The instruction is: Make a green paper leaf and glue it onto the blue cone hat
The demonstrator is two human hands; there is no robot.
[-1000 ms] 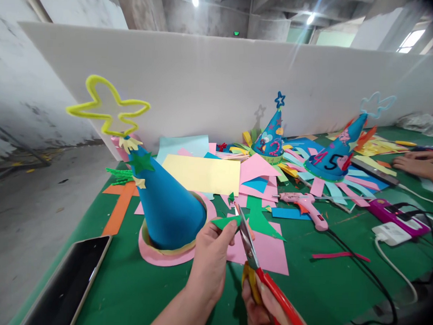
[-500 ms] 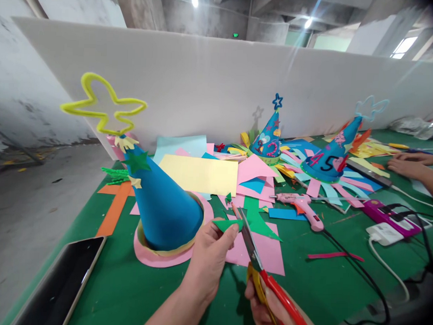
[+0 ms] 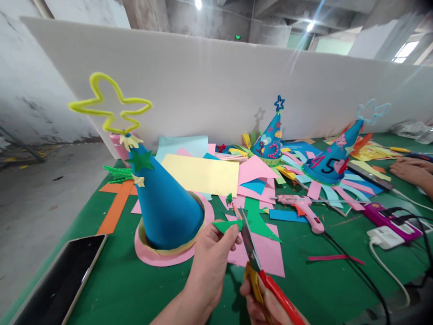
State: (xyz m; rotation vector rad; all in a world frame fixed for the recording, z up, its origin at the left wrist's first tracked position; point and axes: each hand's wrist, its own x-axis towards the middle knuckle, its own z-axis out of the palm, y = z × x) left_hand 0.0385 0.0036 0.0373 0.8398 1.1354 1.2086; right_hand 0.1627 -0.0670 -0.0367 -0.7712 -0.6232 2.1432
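Observation:
Between thumb and fingers, my left hand (image 3: 213,257) pinches a small piece of green paper (image 3: 225,226). My right hand (image 3: 264,306) grips a pair of scissors (image 3: 252,246) with red and yellow handles, its blades slightly parted at the right end of the green piece. Behind the blades, a larger green paper scrap (image 3: 259,223) lies over pink paper (image 3: 272,259). To the left of my hands stands a blue cone hat (image 3: 168,203) with a pink brim, green and cream stars, and a yellow pipe-cleaner star (image 3: 111,114) on its tip.
A pink glue gun (image 3: 302,208) lies to the right, near a purple power strip (image 3: 388,220) with cables. Two decorated blue hats (image 3: 269,140) stand farther back. A phone (image 3: 59,280) lies front left. Another person's hands (image 3: 415,170) rest at the far right. A white board (image 3: 205,86) rises behind.
The view has shifted slightly, so the blue hat sits a little farther right. The scissor handles have drawn slightly closer together; the left hand keeps its pinch on the green paper.

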